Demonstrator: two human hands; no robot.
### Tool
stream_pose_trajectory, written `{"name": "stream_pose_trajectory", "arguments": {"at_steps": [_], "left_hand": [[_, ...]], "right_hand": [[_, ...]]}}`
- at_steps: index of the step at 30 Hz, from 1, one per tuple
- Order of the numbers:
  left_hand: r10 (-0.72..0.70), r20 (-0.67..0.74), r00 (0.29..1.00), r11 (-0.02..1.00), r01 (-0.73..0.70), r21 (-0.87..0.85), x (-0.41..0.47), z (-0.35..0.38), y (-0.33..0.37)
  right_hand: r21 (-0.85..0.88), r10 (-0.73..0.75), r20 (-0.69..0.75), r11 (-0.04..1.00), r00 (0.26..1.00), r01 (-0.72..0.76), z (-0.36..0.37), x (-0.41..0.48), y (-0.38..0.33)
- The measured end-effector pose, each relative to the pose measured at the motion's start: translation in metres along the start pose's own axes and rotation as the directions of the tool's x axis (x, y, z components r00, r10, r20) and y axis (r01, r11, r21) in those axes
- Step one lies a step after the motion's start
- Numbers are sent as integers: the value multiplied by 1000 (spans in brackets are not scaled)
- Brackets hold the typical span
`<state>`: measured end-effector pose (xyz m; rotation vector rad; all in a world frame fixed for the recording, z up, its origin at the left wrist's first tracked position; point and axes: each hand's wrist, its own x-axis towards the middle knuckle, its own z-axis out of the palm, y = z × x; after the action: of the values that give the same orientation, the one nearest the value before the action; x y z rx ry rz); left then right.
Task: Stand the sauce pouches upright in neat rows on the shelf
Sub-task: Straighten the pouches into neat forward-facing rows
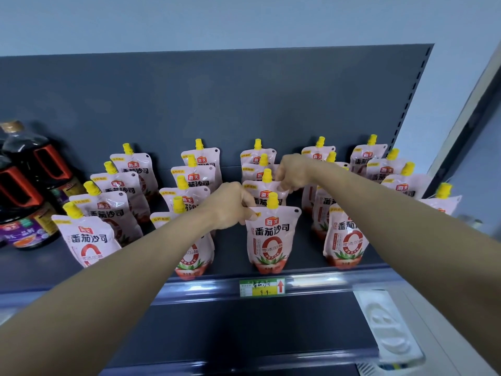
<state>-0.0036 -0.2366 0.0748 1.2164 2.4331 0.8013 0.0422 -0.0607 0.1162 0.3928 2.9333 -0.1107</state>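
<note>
Pale blue wall [189,20] rises behind a dark grey shelf [233,256] with a matching back panel [217,99]. Pink sauce pouches [195,183] with yellow caps stand upright on the shelf in five rows running front to back. Both bare arms reach in from 6 o'clock to the middle row. The left hand [233,206] is at 9 o'clock of the front pouch [271,237], its fingers [250,214] curled and pinching that pouch's top left corner. The right hand [294,172] is at 1 o'clock, its fingers [284,185] curled and pinching the top right corner of the second pouch [264,195], just behind the front one. Dark sauce bottles [24,185] stand at 9 o'clock of the pouches. A green and yellow price tag [261,287] sits on the shelf's front rail at 6 o'clock of the front pouch.
</note>
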Motion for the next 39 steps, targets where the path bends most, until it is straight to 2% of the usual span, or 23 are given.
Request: {"name": "stream_pose_trajectory", "arguments": {"at_steps": [3, 5, 8, 10, 13, 15, 20, 23, 27, 39], "left_hand": [[8, 22, 1000, 1000, -8, 9, -1, -1, 1], [13, 45, 999, 1000, -13, 9, -2, -2, 1], [50, 93, 994, 998, -54, 37, 1, -6, 3], [100, 102, 990, 993, -106, 60, 4, -9, 6], [150, 138, 979, 981, -165, 100, 9, -10, 12], [157, 148, 976, 978, -174, 112, 10, -10, 15], [190, 45, 981, 979, -192, 66, 10, -10, 31], [164, 42, 986, 976, -169, 140, 11, -8, 40], [98, 78, 992, 971, -113, 212, 11, -2, 41], [-30, -24, 999, 998, 31, 55, 7, 14, 37]], "right_hand": [[-19, -20, 2, 1000, 1000, 20, 3, -4, 1], [37, -7, -24, 999, 1000, 8, 0, -9, 6], [209, 89, -168, 977, 982, -53, -17, -25, 21], [246, 151, -245, 965, 958, -89, -32, -43, 37], [272, 275, -263, 941, 925, -202, -44, -72, 65], [233, 332, -215, 931, 918, -282, -42, -89, 83], [132, 375, 97, 913, 922, -386, -21, -106, 102], [104, 333, 194, 928, 923, -357, -8, -104, 107], [120, 272, 145, 949, 951, -290, 10, -100, 117], [33, 116, 58, 992, 992, -118, 19, -101, 124]]}}
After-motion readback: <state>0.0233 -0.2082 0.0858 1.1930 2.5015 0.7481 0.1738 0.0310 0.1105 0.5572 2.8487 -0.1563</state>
